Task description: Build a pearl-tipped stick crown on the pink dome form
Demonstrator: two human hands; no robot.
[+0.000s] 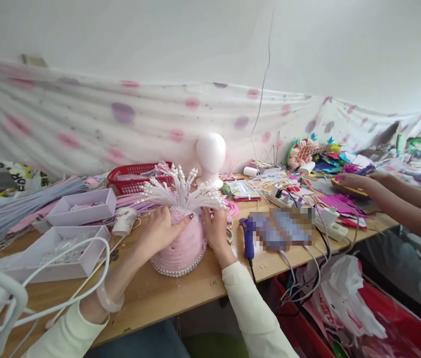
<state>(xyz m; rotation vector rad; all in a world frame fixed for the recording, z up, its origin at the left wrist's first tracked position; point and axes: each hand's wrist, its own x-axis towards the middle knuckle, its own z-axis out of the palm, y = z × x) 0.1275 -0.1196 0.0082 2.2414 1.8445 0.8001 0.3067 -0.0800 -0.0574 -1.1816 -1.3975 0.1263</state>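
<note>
A dome-shaped pink headpiece [180, 251] sits on the table in front of me, wound in strands and edged with white pearls at its base. From its top fans out a tuft of white pearl-tipped stems [182, 191]. My left hand [160, 228] grips the upper left of the dome, its thumb lying across the front and its fingertips hidden behind. On the opposite side, my right hand [215, 228] is closed at the upper right, beside the base of the stems; its fingertips are partly hidden.
Behind stands a white foam head [210, 156], with a red basket [135, 181] to its left. White trays [79, 206] hold small parts. A blue glue gun [248, 238] and power strips [325, 226] lie right. Another person's hands [352, 184] work farther right.
</note>
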